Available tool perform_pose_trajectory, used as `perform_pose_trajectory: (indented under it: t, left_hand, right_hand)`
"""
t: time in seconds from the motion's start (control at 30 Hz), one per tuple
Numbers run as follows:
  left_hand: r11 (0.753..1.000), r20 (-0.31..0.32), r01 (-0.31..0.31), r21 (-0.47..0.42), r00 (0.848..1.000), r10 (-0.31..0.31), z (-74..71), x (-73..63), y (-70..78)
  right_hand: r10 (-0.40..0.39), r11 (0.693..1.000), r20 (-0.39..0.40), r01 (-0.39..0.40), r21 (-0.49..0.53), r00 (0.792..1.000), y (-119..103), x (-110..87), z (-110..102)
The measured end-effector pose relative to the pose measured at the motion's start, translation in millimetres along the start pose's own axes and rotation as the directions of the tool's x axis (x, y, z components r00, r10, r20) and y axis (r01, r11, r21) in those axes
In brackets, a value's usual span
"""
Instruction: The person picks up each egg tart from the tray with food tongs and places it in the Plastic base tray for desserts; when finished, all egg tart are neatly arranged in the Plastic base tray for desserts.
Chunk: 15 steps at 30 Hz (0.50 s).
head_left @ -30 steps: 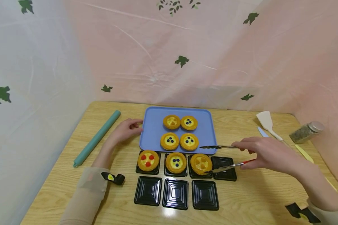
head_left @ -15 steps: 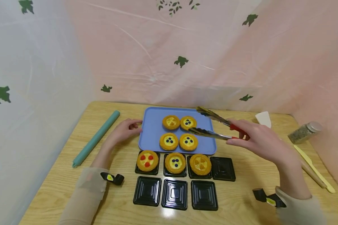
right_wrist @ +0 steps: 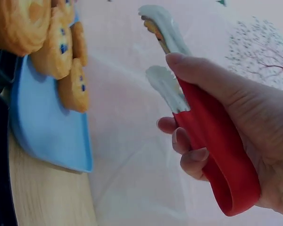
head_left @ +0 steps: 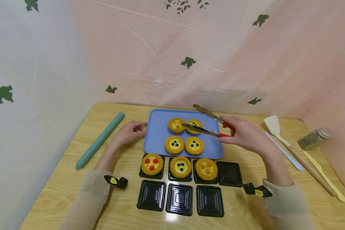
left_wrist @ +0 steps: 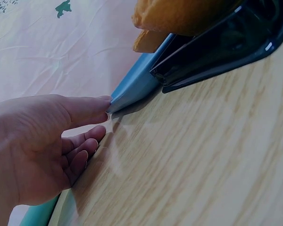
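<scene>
My right hand (head_left: pixel 244 134) grips red-handled tongs (head_left: pixel 208 112), their arms spread over the far right of the blue tray (head_left: pixel 156 140). In the right wrist view the thumb and fingers wrap the tongs' handle (right_wrist: pixel 217 141), with nothing between the tips. One tong tip overlaps a blueberry tart (head_left: pixel 196 121) beside an orange-wedge tart (head_left: pixel 176 125). Two more blueberry tarts (head_left: pixel 174 144) sit in the tray's front row. At the tray's left edge my left hand (head_left: pixel 128 133) rests, a straight finger (left_wrist: pixel 87 106) touching the rim and the others loosely bent.
In front of the tray, three black square holders bear a red-berry tart (head_left: pixel 152 164), a blueberry tart (head_left: pixel 180 167) and an orange tart (head_left: pixel 206 169). Several bare holders (head_left: pixel 179 198) lie nearby. A green rolling pin (head_left: pixel 100 140) is left; spatula (head_left: pixel 273 125), knives and jar (head_left: pixel 315 138) are right.
My right hand has lifted the tongs away from the orange tart in the front row and moved them back and left over the tray. My left hand stays at the tray's edge.
</scene>
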<state>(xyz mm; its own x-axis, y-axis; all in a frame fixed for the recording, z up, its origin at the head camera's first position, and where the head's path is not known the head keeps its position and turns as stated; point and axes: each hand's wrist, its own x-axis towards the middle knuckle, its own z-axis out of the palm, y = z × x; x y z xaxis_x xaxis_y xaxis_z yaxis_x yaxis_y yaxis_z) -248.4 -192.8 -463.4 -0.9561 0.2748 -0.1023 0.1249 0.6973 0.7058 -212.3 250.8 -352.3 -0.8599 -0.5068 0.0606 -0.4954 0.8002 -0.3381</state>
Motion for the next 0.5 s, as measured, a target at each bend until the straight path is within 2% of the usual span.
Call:
perform_pose_trajectory:
  t: [0.37,0.5]
  left_hand:
    - [1.0,0.002,-0.002,0.0,1.0,0.002,0.0,0.5,-0.3]
    - [1.0,0.001,-0.001,0.003,1.0,0.001,0.2,1.2,-0.5]
  right_hand:
    - [-0.033,0.999,0.109,0.034,-0.006,0.994,8,39.2,12]
    - [-0.036,0.998,0.13,0.043,-0.045,0.991,9,51.3,15]
